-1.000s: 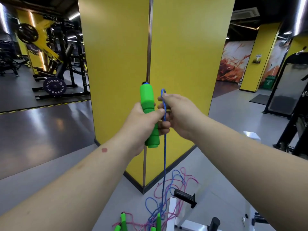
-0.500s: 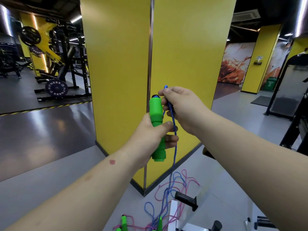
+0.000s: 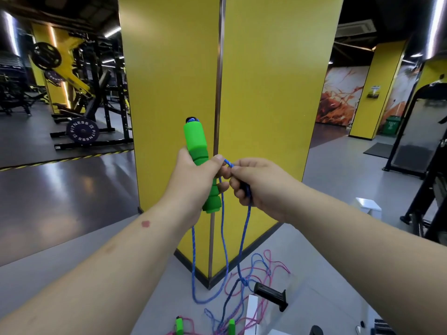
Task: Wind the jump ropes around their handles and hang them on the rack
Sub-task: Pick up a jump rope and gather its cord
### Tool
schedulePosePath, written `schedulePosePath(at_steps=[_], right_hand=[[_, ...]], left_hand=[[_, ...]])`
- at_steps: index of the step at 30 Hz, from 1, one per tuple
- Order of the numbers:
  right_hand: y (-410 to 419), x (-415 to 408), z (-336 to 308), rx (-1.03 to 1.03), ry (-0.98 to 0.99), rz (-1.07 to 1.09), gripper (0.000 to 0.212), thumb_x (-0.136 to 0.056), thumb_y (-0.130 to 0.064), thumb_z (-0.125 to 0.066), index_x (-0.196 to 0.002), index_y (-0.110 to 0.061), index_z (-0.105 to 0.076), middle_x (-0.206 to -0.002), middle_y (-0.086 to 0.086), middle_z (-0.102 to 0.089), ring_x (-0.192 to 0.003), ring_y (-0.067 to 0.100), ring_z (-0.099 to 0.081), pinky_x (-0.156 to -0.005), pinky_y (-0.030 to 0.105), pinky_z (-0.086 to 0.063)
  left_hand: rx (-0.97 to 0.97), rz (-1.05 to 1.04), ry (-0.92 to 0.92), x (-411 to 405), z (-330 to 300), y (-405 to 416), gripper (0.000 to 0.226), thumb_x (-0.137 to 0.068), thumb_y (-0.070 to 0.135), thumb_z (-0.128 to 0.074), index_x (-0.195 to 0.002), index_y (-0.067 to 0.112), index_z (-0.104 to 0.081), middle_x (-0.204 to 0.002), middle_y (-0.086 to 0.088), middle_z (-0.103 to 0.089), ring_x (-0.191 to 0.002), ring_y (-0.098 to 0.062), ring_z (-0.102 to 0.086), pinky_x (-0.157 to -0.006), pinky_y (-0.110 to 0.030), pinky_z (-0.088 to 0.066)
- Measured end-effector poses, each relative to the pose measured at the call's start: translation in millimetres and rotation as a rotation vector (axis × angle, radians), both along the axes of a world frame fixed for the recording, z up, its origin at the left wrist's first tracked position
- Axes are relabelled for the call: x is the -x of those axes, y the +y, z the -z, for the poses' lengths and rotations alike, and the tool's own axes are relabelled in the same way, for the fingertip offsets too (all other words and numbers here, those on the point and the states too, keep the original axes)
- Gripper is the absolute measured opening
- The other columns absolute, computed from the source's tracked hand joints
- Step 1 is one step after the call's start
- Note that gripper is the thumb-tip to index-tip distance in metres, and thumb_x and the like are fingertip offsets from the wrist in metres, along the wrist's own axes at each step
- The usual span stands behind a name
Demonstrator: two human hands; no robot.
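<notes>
Green foam is filling the left hand (image 3: 193, 182), which is gripping the handle (image 3: 200, 163) of a jump rope at centre frame, fingers curled fully round its lower half. The handle's long axis is running near upright, leaning slightly toward the upper left, its capped end uppermost and its lower end showing just below the palm.

The right hand (image 3: 256, 184) is sitting immediately to the right of the handle, thumb and forefinger pinching the blue rope (image 3: 244, 233) at a point touching or nearly touching the left thumb. The remaining fingers are curled with cord passing through them.

From both hands the rope is hanging in long loops toward the lower centre of the frame, trailing into a tangle of blue and pink cord (image 3: 266, 269) on the floor beside the yellow pillar (image 3: 266, 93). Two further green handles (image 3: 179, 326) are lying at the bottom edge.

Judgement: winding is at an early stage; no completed turns are visible on the handle. The next wrap calls for the right hand, the nearer to the free cord, carrying it crosswise round the upright axis. No rack can be identified with certainty.
</notes>
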State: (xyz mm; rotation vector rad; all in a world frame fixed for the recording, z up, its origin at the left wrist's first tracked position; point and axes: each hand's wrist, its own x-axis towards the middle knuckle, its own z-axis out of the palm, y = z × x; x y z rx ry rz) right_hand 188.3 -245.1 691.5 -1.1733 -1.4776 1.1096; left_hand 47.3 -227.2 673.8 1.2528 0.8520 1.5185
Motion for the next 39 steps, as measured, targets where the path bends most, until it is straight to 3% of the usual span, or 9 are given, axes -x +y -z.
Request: schedulePosePath(at_steps=[8,12,16,20,24,27,31,36,39], right_hand=[[18,13,-33,-0.111,0.333,0.067,0.019,-0.106,-0.013,-0.043,-0.104,-0.008,-0.06,-0.069,0.003,-0.06,-0.057,0.014,-0.053,-0.057,0.026,-0.045],[20,10,-16,0.039,0.258,0.096,0.027,-0.105,-0.032,-0.047,-0.099,-0.009,-0.061,-0.076,0.007,-0.061,-0.066,0.02,-0.055,-0.067,0.032,-0.05],[-1,3,11,0.319,0.071,-0.182,0.037,-0.103,-0.04,-0.038,-0.093,-0.015,-0.063,-0.075,0.006,-0.063,-0.074,0.026,-0.063,-0.088,0.041,-0.047],[-9,1,12,0.138,0.047,-0.17,0.019,-0.103,-0.013,-0.046,-0.106,-0.005,-0.063,-0.068,0.005,-0.049,-0.06,0.021,-0.053,-0.07,0.036,-0.051],[1,6,-10,-0.088,0.203,-0.044,0.018,-0.104,-0.012,-0.048,-0.107,-0.002,-0.064,-0.071,0.005,-0.058,-0.061,0.017,-0.054,-0.066,0.032,-0.054],[15,1,-19,-0.163,0.151,0.088,0.017,-0.102,-0.016,-0.054,-0.105,-0.007,-0.068,-0.077,0.003,-0.066,-0.07,0.017,-0.059,-0.069,0.031,-0.054],[17,5,-6,-0.026,0.226,0.068,0.025,-0.101,-0.027,-0.056,-0.107,-0.005,-0.066,-0.075,0.003,-0.064,-0.06,0.016,-0.054,-0.056,0.029,-0.049],[-12,3,13,0.31,0.201,-0.199,0.039,-0.103,-0.042,-0.041,-0.102,-0.01,-0.064,-0.077,0.009,-0.063,-0.073,0.027,-0.063,-0.084,0.043,-0.053],[-17,2,4,0.157,0.145,-0.165,0.026,-0.105,-0.025,-0.045,-0.099,-0.008,-0.064,-0.067,0.003,-0.051,-0.057,0.017,-0.051,-0.063,0.032,-0.049]], left_hand=[[0.082,0.268,-0.061,-17,26,-21,0.026,-0.098,0.004,-0.063,-0.113,0.021,-0.051,-0.103,-0.016,-0.073,-0.089,-0.028,-0.073,-0.06,-0.03,-0.056],[0.043,0.146,-0.087,-12,17,-16,0.026,-0.095,-0.001,-0.064,-0.104,0.018,-0.05,-0.076,-0.004,-0.072,-0.064,-0.019,-0.069,-0.055,-0.029,-0.055],[-0.012,-0.043,0.01,8,0,3,0.025,-0.092,0.008,-0.069,-0.101,0.02,-0.049,-0.074,0.002,-0.076,-0.068,-0.025,-0.071,-0.06,-0.034,-0.056],[0.01,-0.111,0.055,20,-6,10,0.026,-0.094,0.011,-0.069,-0.109,0.017,-0.048,-0.098,-0.009,-0.076,-0.074,-0.019,-0.077,-0.055,-0.027,-0.055],[0.101,0.124,0.009,5,8,-8,0.016,-0.1,0.015,-0.062,-0.11,0.019,-0.05,-0.102,-0.007,-0.073,-0.077,-0.021,-0.076,-0.049,-0.026,-0.051],[0.111,0.276,-0.037,-5,15,-22,0.018,-0.099,0.011,-0.063,-0.111,0.019,-0.052,-0.099,-0.01,-0.074,-0.081,-0.024,-0.076,-0.05,-0.026,-0.051],[0.022,0.215,-0.031,-8,4,-21,0.024,-0.093,-0.001,-0.066,-0.105,0.015,-0.053,-0.086,-0.009,-0.071,-0.064,-0.017,-0.067,-0.055,-0.028,-0.055],[-0.046,-0.043,0.073,13,-19,-1,0.028,-0.09,0.008,-0.072,-0.102,0.017,-0.049,-0.087,-0.01,-0.073,-0.057,-0.016,-0.065,-0.057,-0.032,-0.055],[-0.027,-0.083,0.076,19,-20,3,0.025,-0.094,0.011,-0.069,-0.104,0.017,-0.048,-0.098,-0.013,-0.074,-0.07,-0.018,-0.072,-0.058,-0.031,-0.056]])
